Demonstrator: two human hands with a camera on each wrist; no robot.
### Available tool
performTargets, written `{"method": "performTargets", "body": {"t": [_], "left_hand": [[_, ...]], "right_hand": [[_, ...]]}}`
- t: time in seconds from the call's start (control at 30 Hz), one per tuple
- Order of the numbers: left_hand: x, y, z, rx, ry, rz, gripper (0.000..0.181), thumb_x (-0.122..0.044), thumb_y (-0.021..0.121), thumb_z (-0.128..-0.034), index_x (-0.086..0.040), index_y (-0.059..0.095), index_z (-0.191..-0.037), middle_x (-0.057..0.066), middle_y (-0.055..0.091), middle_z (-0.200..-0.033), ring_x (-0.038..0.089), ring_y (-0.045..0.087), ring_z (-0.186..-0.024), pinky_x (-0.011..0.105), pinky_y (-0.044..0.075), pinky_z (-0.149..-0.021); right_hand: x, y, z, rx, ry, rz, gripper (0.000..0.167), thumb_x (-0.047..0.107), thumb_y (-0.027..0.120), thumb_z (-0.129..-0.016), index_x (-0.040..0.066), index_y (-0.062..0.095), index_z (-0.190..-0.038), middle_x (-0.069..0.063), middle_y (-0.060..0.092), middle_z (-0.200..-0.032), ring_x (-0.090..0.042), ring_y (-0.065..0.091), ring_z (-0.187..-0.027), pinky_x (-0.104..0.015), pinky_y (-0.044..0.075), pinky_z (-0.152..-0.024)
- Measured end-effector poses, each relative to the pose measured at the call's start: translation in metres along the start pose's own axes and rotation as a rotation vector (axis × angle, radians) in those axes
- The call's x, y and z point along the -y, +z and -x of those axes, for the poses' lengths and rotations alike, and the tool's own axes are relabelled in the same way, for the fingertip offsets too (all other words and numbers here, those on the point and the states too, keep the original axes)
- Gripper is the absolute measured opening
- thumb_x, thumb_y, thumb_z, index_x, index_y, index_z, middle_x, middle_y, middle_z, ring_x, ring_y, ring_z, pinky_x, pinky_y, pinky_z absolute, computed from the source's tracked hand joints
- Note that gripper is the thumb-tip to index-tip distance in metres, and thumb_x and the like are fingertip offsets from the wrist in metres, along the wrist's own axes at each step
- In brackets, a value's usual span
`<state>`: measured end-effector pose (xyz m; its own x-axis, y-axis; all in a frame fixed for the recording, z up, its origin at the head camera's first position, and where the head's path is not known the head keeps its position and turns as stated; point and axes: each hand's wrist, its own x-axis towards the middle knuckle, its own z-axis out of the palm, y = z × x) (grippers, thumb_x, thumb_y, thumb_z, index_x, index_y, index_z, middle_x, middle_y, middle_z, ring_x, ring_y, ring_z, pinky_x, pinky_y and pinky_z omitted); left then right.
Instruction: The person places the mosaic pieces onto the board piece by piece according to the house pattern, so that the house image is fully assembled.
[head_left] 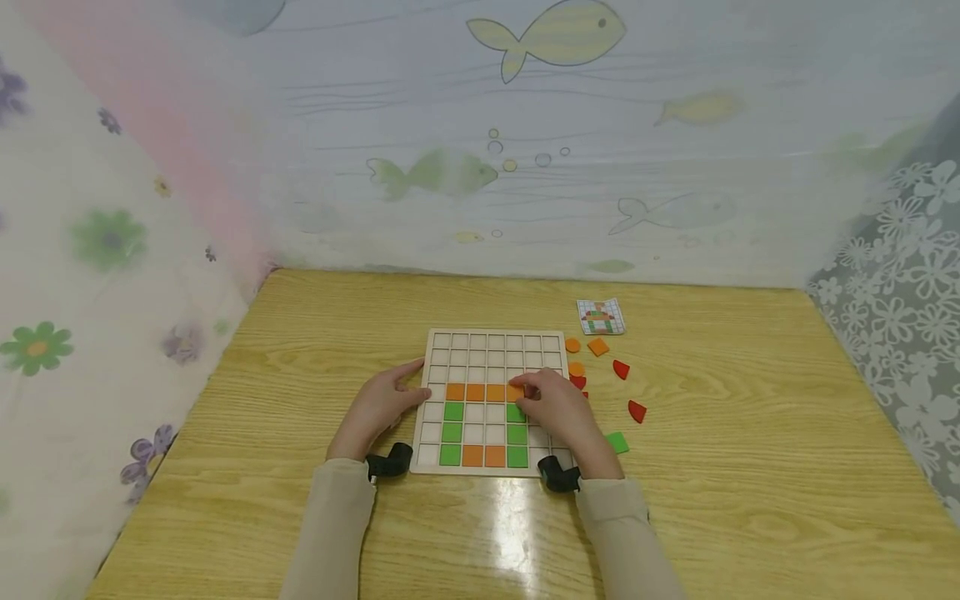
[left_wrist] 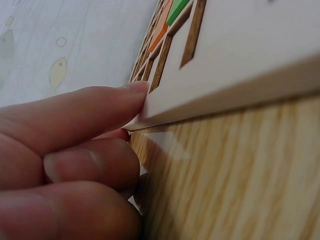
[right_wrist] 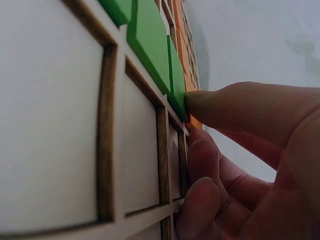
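Note:
A pale wooden grid board (head_left: 495, 333) lies on the table, with square tiles in some of its cells. My left hand (head_left: 381, 406) holds the board's left edge; in the left wrist view one fingertip (left_wrist: 136, 89) rests on the rim and the other fingers curl beside it. My right hand (head_left: 558, 410) pinches an orange square tile (head_left: 515, 392) at the right end of an orange row. Seen from the right wrist, the thumb (right_wrist: 225, 107) touches this tile beside a column of green square tiles (right_wrist: 150, 50). Fingers partly hide the orange tile.
Right of the board lie orange round pieces (head_left: 572, 345), an orange square (head_left: 597, 347), red quarter-round pieces (head_left: 637, 411) and a green square (head_left: 617, 442). A small printed pattern card (head_left: 600, 317) lies behind them. A wall with painted fish (head_left: 450, 175) borders the table's back.

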<state>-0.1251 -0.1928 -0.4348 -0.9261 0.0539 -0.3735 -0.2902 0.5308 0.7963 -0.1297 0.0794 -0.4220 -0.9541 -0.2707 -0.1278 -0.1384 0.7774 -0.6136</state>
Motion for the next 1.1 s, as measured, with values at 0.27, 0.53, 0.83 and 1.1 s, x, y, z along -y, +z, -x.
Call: {"method": "performTargets", "body": {"t": [0.27, 0.53, 0.83, 1.1], "left_hand": [[0.000, 0.000, 0.000, 0.002, -0.006, 0.005, 0.055, -0.035, 0.065, -0.0808, -0.036, 0.043, -0.131, 0.001, 0.044, -0.053, 0.012, 0.028, -0.033, 0.027, 0.029, -0.033], [-0.001, 0.000, 0.000, 0.000, -0.016, 0.006, 0.054, -0.035, 0.065, -0.0803, -0.038, 0.043, -0.129, 0.001, 0.045, -0.053, 0.012, 0.028, -0.033, 0.027, 0.029, -0.033], [-0.001, 0.000, 0.001, -0.001, -0.021, 0.015, 0.054, -0.034, 0.066, -0.0801, -0.038, 0.044, -0.129, 0.002, 0.047, -0.055, 0.012, 0.028, -0.033, 0.026, 0.028, -0.033], [-0.002, 0.000, -0.001, 0.004, -0.030, 0.024, 0.054, -0.035, 0.066, -0.0798, -0.037, 0.044, -0.129, 0.003, 0.049, -0.058, 0.012, 0.028, -0.034, 0.026, 0.029, -0.034]], "right_hand": [[0.001, 0.001, 0.000, 0.010, -0.008, 0.009, 0.029, 0.018, 0.066, -0.080, 0.022, 0.065, -0.109, 0.006, 0.049, -0.078, -0.012, 0.044, -0.071, -0.027, 0.037, -0.059], [-0.003, 0.000, 0.000, -0.006, -0.011, -0.068, 0.028, 0.018, 0.065, -0.080, 0.020, 0.064, -0.107, 0.006, 0.051, -0.078, -0.013, 0.046, -0.072, -0.028, 0.039, -0.063], [-0.008, -0.008, 0.002, 0.011, -0.031, -0.182, 0.029, 0.021, 0.064, -0.083, 0.017, 0.062, -0.111, 0.005, 0.055, -0.082, -0.013, 0.051, -0.072, -0.029, 0.042, -0.064], [-0.014, -0.023, 0.008, 0.005, 0.028, -0.166, 0.029, 0.024, 0.060, -0.086, 0.020, 0.060, -0.115, 0.004, 0.055, -0.089, -0.014, 0.052, -0.075, -0.029, 0.043, -0.063]]}}
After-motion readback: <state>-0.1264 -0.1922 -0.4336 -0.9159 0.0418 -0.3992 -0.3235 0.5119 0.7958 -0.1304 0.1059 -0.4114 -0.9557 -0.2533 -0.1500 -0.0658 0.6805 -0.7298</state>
